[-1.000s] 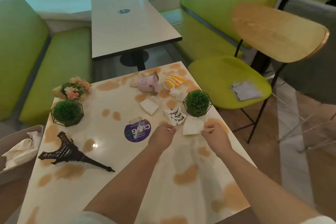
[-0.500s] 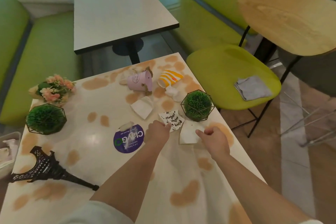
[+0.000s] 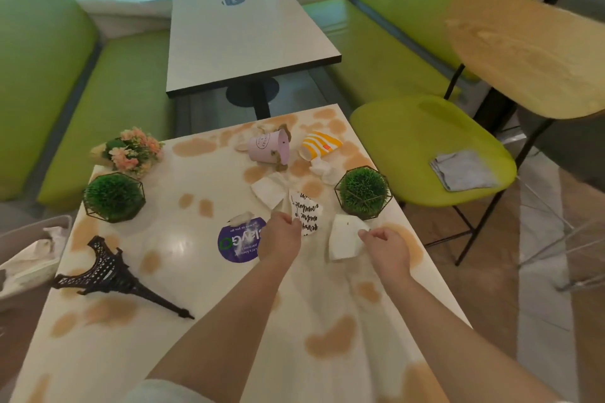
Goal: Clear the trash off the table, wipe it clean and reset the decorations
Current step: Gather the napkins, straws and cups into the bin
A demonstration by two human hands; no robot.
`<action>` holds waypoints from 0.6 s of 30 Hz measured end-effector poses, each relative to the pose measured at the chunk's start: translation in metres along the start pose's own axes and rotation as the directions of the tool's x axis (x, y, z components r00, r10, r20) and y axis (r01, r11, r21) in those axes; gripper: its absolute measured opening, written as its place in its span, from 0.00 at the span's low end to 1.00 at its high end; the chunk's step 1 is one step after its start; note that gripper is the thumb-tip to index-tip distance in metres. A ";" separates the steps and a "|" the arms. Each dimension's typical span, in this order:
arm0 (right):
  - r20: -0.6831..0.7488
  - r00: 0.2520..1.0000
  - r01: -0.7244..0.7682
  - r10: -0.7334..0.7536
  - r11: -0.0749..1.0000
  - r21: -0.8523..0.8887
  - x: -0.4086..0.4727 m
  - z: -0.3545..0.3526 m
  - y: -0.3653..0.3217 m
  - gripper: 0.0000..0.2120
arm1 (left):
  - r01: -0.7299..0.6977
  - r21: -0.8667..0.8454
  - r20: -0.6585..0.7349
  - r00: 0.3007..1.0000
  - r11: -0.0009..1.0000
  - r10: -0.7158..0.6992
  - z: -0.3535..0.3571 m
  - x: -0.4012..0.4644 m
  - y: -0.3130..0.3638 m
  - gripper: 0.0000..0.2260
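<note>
Fingers of left hand (image 3: pixel 283 232) pinch white, black-lettered paper scrap (image 3: pixel 306 213).

White surface (image 3: pixel 209 278) blotched with tan stains; pink cup (image 3: pixel 269 149); yellow-and-white striped wrapper (image 3: pixel 320 144); white paper scrap with black script (image 3: pixel 306 213); purple round sticker (image 3: pixel 238 239); black tower model (image 3: pixel 113 275); green moss balls (image 3: pixel 113 196) in black wire frames; grey cloth (image 3: pixel 464 169) on a lime-green chair seat (image 3: pixel 409 147)

A café dining area: green booth benches (image 3: pixel 108 98), small pedestal tables (image 3: pixel 242 33), table sticker (image 3: pixel 240 244), decorative centrepieces (image 3: pixel 113 196).
</note>
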State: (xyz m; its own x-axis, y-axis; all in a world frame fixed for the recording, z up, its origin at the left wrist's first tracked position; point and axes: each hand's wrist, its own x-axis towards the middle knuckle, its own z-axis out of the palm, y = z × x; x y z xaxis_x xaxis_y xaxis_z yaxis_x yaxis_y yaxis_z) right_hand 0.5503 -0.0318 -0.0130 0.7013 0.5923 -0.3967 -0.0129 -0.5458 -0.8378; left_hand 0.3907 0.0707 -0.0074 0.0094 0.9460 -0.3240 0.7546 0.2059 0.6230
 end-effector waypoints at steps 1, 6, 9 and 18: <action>0.008 1.000 0.008 -0.008 0.999 0.032 -0.003 -0.001 0.000 0.09 | 0.011 -0.038 -0.013 1.000 0.999 -0.012 -0.005 -0.006 0.000 0.07; 0.048 0.998 0.040 -0.045 0.994 0.103 -0.030 -0.002 -0.004 0.08 | 0.012 -0.171 -0.100 0.995 0.985 -0.030 -0.032 -0.043 -0.016 0.06; 0.098 0.991 0.081 -0.095 0.986 0.143 -0.059 -0.003 -0.013 0.08 | 0.014 -0.201 -0.140 0.989 0.980 -0.043 -0.055 -0.072 -0.031 0.06; 0.283 0.939 0.117 -0.194 0.957 0.267 -0.130 0.016 -0.034 0.17 | -0.008 -0.280 -0.305 0.949 0.960 -0.081 -0.120 -0.148 -0.079 0.20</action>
State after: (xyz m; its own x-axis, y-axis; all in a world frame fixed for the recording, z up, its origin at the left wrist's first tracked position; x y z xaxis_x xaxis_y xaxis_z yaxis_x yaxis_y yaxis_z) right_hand 0.4480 -0.0810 0.0613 0.4599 0.8298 -0.3161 -0.1201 -0.2946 -0.9480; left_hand 0.2512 -0.0554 0.0766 -0.2529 0.9572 -0.1406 0.5409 0.2604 0.7998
